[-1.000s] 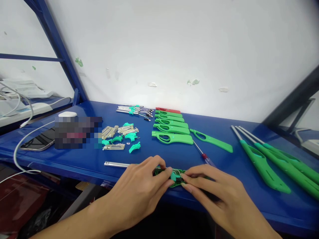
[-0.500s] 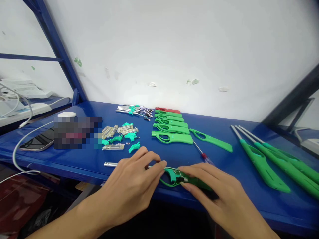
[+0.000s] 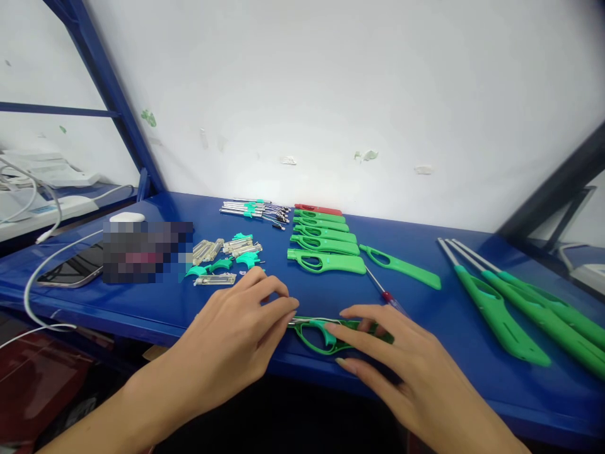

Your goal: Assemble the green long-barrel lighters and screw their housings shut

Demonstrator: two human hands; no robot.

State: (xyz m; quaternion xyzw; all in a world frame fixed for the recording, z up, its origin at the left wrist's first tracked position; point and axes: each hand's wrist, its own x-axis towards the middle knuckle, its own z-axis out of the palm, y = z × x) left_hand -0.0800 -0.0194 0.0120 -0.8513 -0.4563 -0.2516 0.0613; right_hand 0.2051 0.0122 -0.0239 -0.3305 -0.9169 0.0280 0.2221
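In front of me near the table edge lies an opened green lighter casing [image 3: 309, 345], long-handled, with a teal trigger [image 3: 329, 335] in its loop. My left hand [image 3: 241, 325] is closed in a pinch at the casing's left end, on a thin metal tube [image 3: 295, 321]; the rest of the tube is hidden behind the hand. My right hand [image 3: 397, 353] curls over the casing's handle. One fingertip presses beside the trigger, and the thumb is at the near side.
Several green half casings [image 3: 331, 261] and a red one [image 3: 319, 209] lie in a row behind. Also about are a screwdriver [image 3: 387, 297], assembled lighters [image 3: 508, 321], clear fuel tanks [image 3: 215, 279], teal triggers [image 3: 220, 264], metal tubes [image 3: 239, 211] and a phone [image 3: 73, 265].
My left hand has shifted slightly left, and the tube end seen beyond it is now hidden. My right fingers have moved from the wire and black connector onto the trigger area.
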